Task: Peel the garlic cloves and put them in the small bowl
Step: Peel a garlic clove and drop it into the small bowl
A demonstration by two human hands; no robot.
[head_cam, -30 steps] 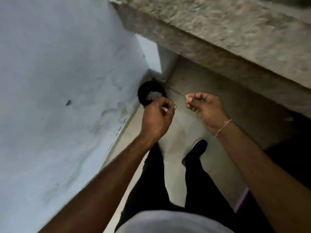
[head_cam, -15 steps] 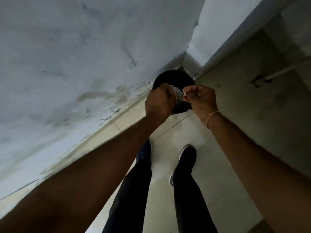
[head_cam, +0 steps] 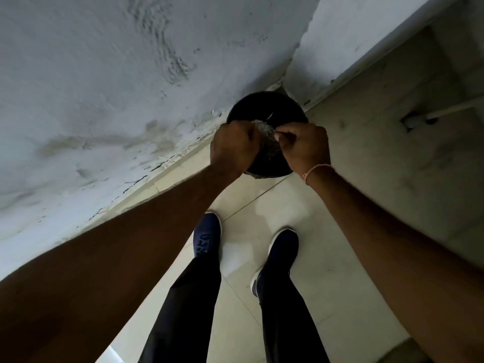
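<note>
- Head view looked down on both hands held together above a black bin (head_cam: 264, 106) that stood on the floor (head_cam: 262, 205) against the wall (head_cam: 104, 74).
- Left hand (head_cam: 234, 148) had its fingers curled tight round something pale and papery, most likely a garlic clove (head_cam: 265, 131) with loose skin; only a scrap of it showed between the two fists.
- Right hand (head_cam: 305, 146) had its fingers curled too, the tips pinching at the same scrap, right against the left fingers.
- Neither hand was slack or spread; each was clamped on the clove.
- No small bowl showed anywhere around the fingers, so the clove was not yet where it belonged.
- Judged from this, the clove would be light and firm, the skin dry, thin and brittle, apt to tear into flakes rather than lift off whole.
- Best hold, I would say: the body of the clove kept steady between the left fingers, the right fingertips nipping a loose edge of skin at one end and drawing it away.
- Once bare, the clove would likely be a little slick and sticky, easy to drop into the bin below the fingers.
- How much skin remained could not be told; the fists hid it.
</note>
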